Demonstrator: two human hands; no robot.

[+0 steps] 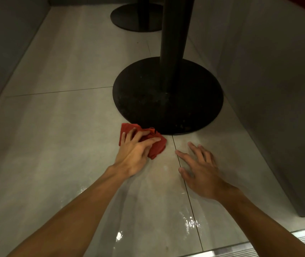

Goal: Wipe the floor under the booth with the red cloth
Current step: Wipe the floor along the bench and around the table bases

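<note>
Left hand (135, 151) presses the red cloth (158, 145); right hand (201, 171) lies just beside.

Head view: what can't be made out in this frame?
Head view only:
Red cloth: middle covered by the left hand pressing on it.
Near table post: top cut off by the upper edge.
Far base: partly behind that post, cut by the edge.
Right hand: whether its palm touches the floor.

Crumpled red cloth (158, 147) lies on the pale, wet-glossy tiled floor (55, 145)
</note>
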